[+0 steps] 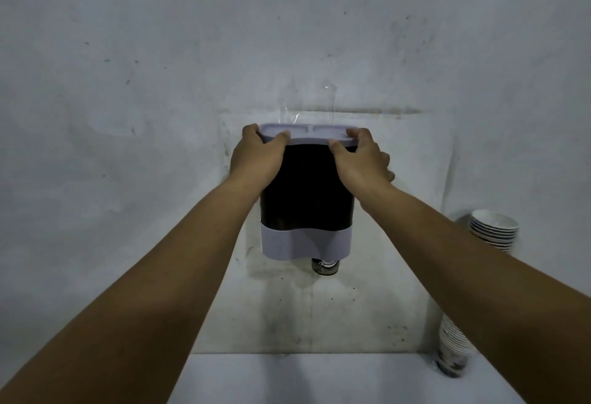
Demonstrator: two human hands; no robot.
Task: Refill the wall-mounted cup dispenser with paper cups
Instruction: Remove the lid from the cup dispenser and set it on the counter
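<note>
Grey, stained plaster fills almost everything ahead of me, a scuffed wall (128, 84) with darker smudges and a paler patch around the spot where the cup dispenser (307, 192) hangs. Its body is dark and glossy, with a pale band across the bottom and a pale lid (307, 135) on top. A strip of clear tape (319, 103) shines on the wall just above the lid.

Both my arms reach up to it. My left hand (256, 157) grips the lid's left end — thumb lying on the top face, fingers wrapped round the corner and out of sight behind. My right hand (361, 160) grips the right end the same way, thumb curled against the lid's front edge, forefinger over the top and the other fingers bent down the dispenser's side. So both hands are clamped on the lid, one at each end, and the lid sits level on the body.

From the opening under the pale band a single cup bottom (324, 266) pokes out, dark with a light print — too dim to read.

Off to the right, a tall stack of paper cups (494, 227) stands close to the wall, white rims up, partly hidden behind my right forearm. Its base rests on a pale counter (319, 381) that runs below the wall.
</note>
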